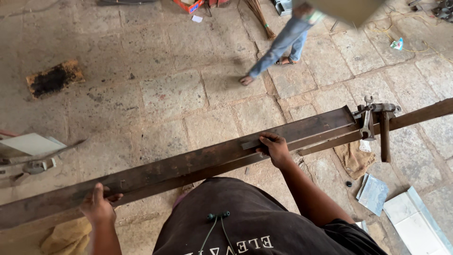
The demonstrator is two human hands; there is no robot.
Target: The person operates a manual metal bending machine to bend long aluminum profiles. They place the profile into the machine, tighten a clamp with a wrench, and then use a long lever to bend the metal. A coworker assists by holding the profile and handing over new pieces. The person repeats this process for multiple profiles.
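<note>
Rusty steel beam (188,165) is being gripped by left hand (98,205) and right hand (274,149), fingers curled over its edge; a clamp (373,118) is apparently being left fastened near its far end

A long steel bar (188,165) runs across the view above the stone floor (179,89). The left hand (98,205) holds its near-left stretch; the right hand (275,148) grips it farther right. A clamp (373,118) sits on its right end. Beyond the bar a walking person (283,42) crosses the floor. Tile pieces (401,212) lie at the near right, a cloth (66,236) at the near left.
</note>
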